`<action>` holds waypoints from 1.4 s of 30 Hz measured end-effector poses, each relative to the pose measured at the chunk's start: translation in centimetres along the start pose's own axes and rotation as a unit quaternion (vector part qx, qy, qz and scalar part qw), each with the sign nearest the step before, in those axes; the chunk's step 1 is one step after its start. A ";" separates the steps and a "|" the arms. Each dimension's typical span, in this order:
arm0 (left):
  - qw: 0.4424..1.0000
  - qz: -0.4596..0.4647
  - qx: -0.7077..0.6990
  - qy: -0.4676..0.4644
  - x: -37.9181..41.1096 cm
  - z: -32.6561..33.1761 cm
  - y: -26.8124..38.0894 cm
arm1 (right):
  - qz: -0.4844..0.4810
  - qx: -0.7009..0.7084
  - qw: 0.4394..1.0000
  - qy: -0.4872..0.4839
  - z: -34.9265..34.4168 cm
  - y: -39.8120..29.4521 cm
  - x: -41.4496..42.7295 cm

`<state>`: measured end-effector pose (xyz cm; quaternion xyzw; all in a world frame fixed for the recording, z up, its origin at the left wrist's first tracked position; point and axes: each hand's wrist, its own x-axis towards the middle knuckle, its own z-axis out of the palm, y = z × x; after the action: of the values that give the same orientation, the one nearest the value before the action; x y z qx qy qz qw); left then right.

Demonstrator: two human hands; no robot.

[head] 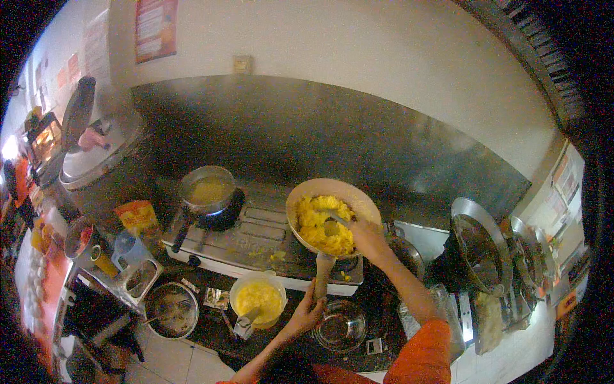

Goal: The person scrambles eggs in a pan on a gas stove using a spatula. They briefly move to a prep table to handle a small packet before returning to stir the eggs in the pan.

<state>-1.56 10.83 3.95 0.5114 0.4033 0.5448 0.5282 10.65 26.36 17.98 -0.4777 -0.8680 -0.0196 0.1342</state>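
My left hand (309,312) is closed around the handle of a light-coloured frying pan (369,197), which sits over the right side of a two-burner gas stove (264,225). Yellow food that looks like scrambled egg (312,213) fills much of the pan. In my right hand (367,237) is the handle of a utensil (338,218); its head is partly buried in the food. Below the stove's front edge, a tub of yellow mixture (259,297) holds a ladle or scoop. A glass bowl (339,326) lies just below my left hand.
On the left burner, a saucepan (208,189) with yellowish contents stands over a blue flame. Its dark handle (180,235) points towards the front. A used round pan (171,311), a plastic jug (125,247) and a food packet (139,216) are at left; large metal pans (479,247) lean at right.
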 end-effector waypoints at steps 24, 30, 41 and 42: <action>0.993 -0.104 -0.019 -0.051 -0.4 0.2 3.9 | 0.090 -0.159 0.983 -0.007 -3.9 -0.7 -3.4; 0.995 0.061 0.076 0.021 0.4 -0.3 -2.1 | 0.133 -0.144 0.981 0.004 -3.2 0.6 -0.1; 0.999 -0.006 -0.051 0.014 0.8 -0.2 -0.9 | 0.070 -0.160 0.978 -0.113 -4.0 -6.3 -6.5; 0.995 -0.041 -0.090 -0.004 0.6 -0.3 -0.8 | 0.056 -0.152 0.987 0.002 -3.0 -5.9 -6.8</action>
<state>-1.65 11.53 3.17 0.4470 0.3710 0.5547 0.5956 9.81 17.05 19.69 -0.5399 -0.8269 -0.1444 0.0623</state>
